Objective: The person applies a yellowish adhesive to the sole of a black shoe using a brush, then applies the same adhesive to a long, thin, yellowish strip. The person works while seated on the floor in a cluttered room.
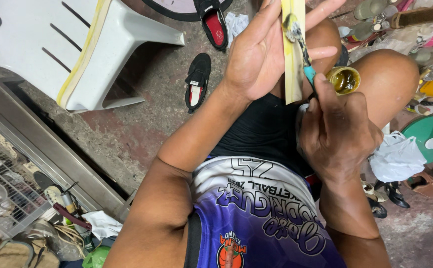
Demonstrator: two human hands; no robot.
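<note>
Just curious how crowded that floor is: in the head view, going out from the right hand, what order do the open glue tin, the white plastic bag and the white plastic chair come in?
From the right hand:
1. Open glue tin, just above the knuckles, on the knee.
2. White plastic bag, on the floor to the hand's right.
3. White plastic chair, far across at upper left.

Top of pale strip (293,59) cut off by frame edge — brush (298,39) handle hidden w/in right-hand fingers (325,94).
</note>
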